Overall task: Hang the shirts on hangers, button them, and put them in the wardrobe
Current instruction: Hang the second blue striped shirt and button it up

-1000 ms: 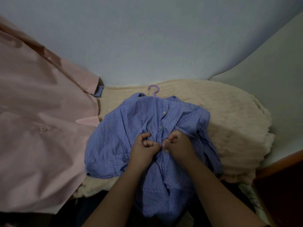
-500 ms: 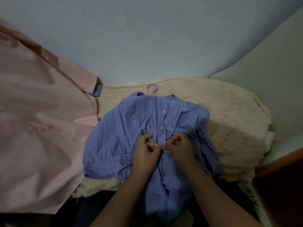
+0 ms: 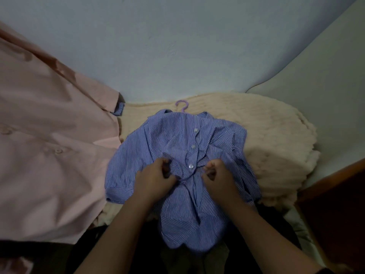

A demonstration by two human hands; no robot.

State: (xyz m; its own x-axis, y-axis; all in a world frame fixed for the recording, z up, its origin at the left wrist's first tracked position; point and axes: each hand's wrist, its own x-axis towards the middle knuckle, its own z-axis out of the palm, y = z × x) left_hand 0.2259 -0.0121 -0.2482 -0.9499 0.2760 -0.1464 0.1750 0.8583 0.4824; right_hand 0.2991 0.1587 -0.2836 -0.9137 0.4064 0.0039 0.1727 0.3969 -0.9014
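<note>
**Entry: blue striped shirt, part-buttoned, on hanger, worked flat**

1. Pink shirt (image 3: 49, 155). Largest item I can see, spread over the left of the view, its own buttons showing. It overlaps the left edge of the cream blanket (image 3: 266, 131) and lies just beside the striped shirt. Not in hand.

2. Blue striped shirt (image 3: 150, 147). Lies front-up on the cream blanket, hem end trailing toward me over the dark near edge. I judge it light, thin and limp: it creases wherever it is pulled, and it will slide on its hanger if dragged by one side. Best taken at the two placket edges for buttoning, and by the hanger for carrying.

3. Left hand (image 3: 154, 178). Fingers curled, bunching the cloth left of the placket; thumb tip hidden in the fold.

4. Right hand (image 3: 217, 177). Fingers curled, pinching the cloth on the right side. The placket runs between the two hands, both touching the fabric.

5. Purple hanger hook (image 3: 182, 105). Pokes out above the collar, resting on the blanket; the hanger body is hidden inside the shirt.

6. Buttons (image 3: 191, 165). Three white ones show down the placket; the lowest sits between the hands, just above the fingertips. Below it the front looks unfastened, by my reading.
</note>
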